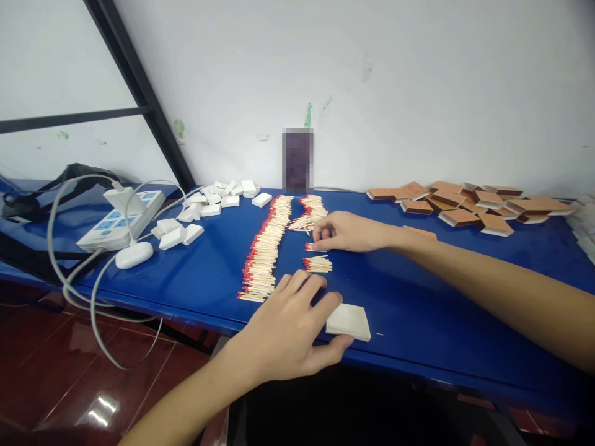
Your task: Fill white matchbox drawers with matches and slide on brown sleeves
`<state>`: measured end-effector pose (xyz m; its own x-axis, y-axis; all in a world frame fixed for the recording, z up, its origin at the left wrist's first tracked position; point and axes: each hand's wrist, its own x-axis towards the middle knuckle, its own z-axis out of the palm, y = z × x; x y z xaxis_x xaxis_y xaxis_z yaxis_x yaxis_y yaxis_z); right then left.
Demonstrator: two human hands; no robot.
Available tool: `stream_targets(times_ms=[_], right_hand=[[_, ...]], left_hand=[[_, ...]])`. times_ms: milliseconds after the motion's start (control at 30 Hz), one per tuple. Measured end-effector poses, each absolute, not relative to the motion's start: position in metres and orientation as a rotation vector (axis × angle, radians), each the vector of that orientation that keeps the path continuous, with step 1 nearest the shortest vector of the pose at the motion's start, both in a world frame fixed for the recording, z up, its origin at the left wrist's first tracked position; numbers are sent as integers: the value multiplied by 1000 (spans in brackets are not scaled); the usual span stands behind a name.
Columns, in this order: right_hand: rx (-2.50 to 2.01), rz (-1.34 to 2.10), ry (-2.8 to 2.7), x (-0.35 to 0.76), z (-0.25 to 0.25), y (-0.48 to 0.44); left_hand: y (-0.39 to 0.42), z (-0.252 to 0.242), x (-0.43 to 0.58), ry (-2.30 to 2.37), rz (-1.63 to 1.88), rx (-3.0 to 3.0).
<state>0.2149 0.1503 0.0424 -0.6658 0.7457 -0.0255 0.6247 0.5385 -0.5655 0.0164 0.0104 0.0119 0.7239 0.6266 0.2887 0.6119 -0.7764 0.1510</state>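
Left hand is lying nearest the camera, at 6 o'clock from picture centre. Wooden matches are showing pale sticks and red heads pointing left: a long row is curving from 11 to 7 o'clock, a shorter row is sitting near 1, and two small bundles are resting near 5, on the blue table.

Left fingers are spreading and arching, with index and thumb beside a white matchbox tray at 5. Right hand, at 3, is curling, thumb at the upper bundle; whether it is pinching matches, cannot tell.

Count: two hands, two rows, two bundles, one tray by the left hand. Heaped white trays at 10 and brown matchbox sleeves at 3 are overlapping; exact tally not readable.
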Motion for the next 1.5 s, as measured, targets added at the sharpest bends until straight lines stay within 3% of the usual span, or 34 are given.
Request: stream_targets(times_ms=[1067,1300,1500], right_hand=[[-1201,753,-2516,211,37,150],[-1231,351,-2336,202,31,151],[-1357,259,-2357,188,37,154]], left_hand=[[8,12,16,1030,515,2877],[9,12,16,1030,520,2888],[8,12,16,1031,538,2904]])
